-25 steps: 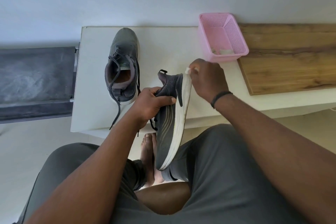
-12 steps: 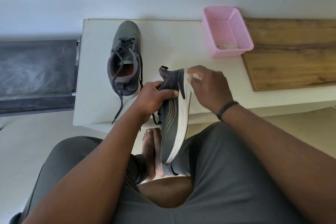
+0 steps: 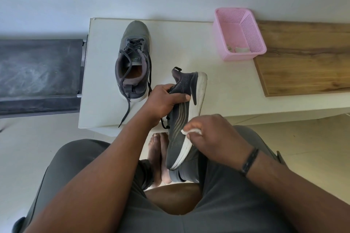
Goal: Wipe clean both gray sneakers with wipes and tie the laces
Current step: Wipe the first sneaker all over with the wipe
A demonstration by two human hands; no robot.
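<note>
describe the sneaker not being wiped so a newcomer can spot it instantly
Find the white table against the wall, with a pink basket at its back right. The sneaker on the table stands upright near the left end, toe toward the wall. Unlike the held sneaker, which is tipped on its side in the hands, nobody touches it, and its loose laces trail over the front edge.

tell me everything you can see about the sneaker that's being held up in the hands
The held sneaker is dark gray knit fabric with pale curved stripes on its side, a thick white sole and a black heel loop. It is turned on its side, heel toward the table, toe down toward the lap. The left hand grips its collar near the heel; the right hand presses a white wipe against the sole edge near the forefoot. Its black laces hang loose, untied.
</note>
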